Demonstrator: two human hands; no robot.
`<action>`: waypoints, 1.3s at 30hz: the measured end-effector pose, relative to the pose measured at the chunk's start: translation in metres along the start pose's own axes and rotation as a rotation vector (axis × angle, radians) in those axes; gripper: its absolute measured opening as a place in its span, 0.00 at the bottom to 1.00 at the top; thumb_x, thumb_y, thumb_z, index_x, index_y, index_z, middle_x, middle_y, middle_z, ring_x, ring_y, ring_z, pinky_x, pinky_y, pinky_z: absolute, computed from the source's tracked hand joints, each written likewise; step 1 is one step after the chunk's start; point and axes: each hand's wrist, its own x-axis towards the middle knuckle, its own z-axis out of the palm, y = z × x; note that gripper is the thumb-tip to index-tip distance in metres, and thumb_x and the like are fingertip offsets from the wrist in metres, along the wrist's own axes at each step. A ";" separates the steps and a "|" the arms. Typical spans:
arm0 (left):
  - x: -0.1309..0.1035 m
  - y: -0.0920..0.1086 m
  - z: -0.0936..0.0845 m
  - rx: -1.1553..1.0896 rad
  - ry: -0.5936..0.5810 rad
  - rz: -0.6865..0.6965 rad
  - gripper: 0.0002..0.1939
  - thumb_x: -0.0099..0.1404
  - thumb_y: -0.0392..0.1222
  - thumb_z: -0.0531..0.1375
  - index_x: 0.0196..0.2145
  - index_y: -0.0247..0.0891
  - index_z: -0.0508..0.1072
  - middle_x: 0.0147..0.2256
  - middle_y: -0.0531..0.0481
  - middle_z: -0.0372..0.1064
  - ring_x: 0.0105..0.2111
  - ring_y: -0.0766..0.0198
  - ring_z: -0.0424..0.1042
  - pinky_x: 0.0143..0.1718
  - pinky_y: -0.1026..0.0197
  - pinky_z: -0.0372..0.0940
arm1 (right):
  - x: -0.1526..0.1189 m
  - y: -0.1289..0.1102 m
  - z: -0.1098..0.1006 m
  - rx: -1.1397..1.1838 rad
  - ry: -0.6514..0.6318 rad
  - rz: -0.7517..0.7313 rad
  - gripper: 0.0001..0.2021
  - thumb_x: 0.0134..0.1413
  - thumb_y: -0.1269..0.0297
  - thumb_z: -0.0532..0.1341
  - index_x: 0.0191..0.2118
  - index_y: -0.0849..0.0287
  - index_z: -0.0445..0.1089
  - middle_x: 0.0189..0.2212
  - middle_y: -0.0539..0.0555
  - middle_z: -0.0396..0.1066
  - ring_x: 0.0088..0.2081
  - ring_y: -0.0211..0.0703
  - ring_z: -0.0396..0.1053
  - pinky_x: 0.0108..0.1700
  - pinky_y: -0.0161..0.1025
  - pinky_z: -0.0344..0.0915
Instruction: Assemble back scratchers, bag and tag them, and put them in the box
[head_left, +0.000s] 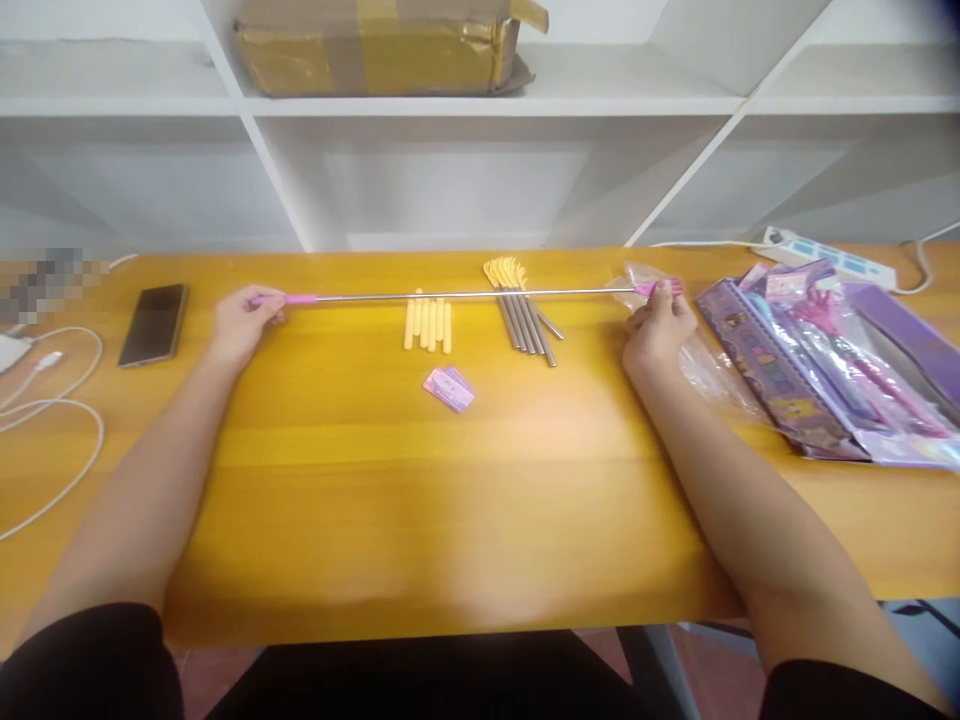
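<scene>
Stretched level above the table is an extended telescopic back scratcher (465, 295), a thin metal rod with pink ends. Its pink handle is pinched in my left hand (244, 318). At the other end, my right hand (660, 325) grips the pink head, which my fingers partly cover. Beyond the rod's middle lie several pale orange sticks (429, 325), side by side. To their right is a fan of metal tubes (529, 325) with orange curved, claw-like heads (505, 270). Small pink and purple cards (450, 388) rest nearer to me.
A purple printed box (787, 380) at right holds wrapped pink and purple items, with clear plastic wrap (716, 375) beside it. Behind it sits a power strip (829, 257). A phone (154, 325) and white cables (97, 440) lie at left. White shelves hold a taped carton (375, 45).
</scene>
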 end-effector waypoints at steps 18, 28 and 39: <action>0.004 0.008 -0.004 -0.609 0.093 -0.099 0.12 0.80 0.27 0.58 0.36 0.35 0.70 0.26 0.58 0.68 0.29 0.73 0.66 0.35 0.67 0.61 | 0.002 0.009 0.000 0.100 -0.248 -0.006 0.20 0.53 0.46 0.75 0.32 0.56 0.71 0.23 0.44 0.55 0.24 0.33 0.43 0.23 0.38 0.39; 0.009 0.009 -0.007 -0.820 0.144 -0.146 0.12 0.84 0.34 0.55 0.37 0.36 0.66 0.28 0.60 0.74 0.27 0.75 0.68 0.33 0.68 0.61 | -0.003 0.007 0.000 0.021 -0.331 -0.077 0.23 0.56 0.40 0.73 0.35 0.57 0.75 0.24 0.44 0.55 0.23 0.34 0.45 0.24 0.40 0.43; 0.010 0.006 -0.009 -0.879 0.140 -0.151 0.15 0.84 0.37 0.56 0.35 0.37 0.66 0.25 0.59 0.72 0.26 0.73 0.67 0.33 0.67 0.62 | -0.003 0.007 0.000 0.029 -0.358 -0.049 0.25 0.59 0.40 0.73 0.29 0.54 0.67 0.21 0.44 0.49 0.22 0.35 0.45 0.20 0.36 0.43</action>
